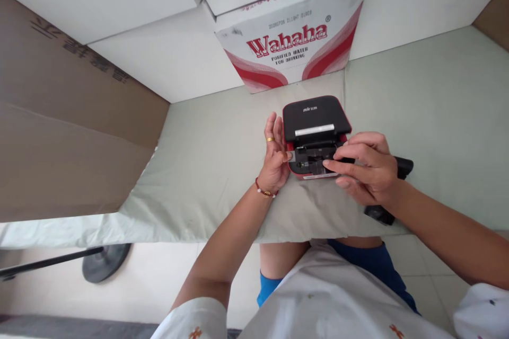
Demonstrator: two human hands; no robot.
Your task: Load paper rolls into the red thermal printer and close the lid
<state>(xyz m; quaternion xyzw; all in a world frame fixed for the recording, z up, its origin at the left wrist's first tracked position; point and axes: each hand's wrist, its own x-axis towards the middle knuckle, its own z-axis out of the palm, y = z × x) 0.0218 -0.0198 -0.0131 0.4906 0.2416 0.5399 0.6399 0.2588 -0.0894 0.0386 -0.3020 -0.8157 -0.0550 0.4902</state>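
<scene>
A small black-and-red case with its lid tilted up stands on the cloth-covered table. Pale lettering and a silvery strip mark the lid, and dark fittings show in the lower part. My left hand grips the case's left side, thumb over the front left edge by a light tab. Over the right part of the opened case, my right hand has its fingers stretched and apart, with the fingertips on the dark fittings. Behind that hand lies a black object, mostly hidden by the hand and wrist, its kind unclear.
A white and red Wahaha water carton stands behind the case, among plain white boxes. A large brown carton takes up the left side. The table's near edge is just in front of my body; a black round stand base rests on the floor.
</scene>
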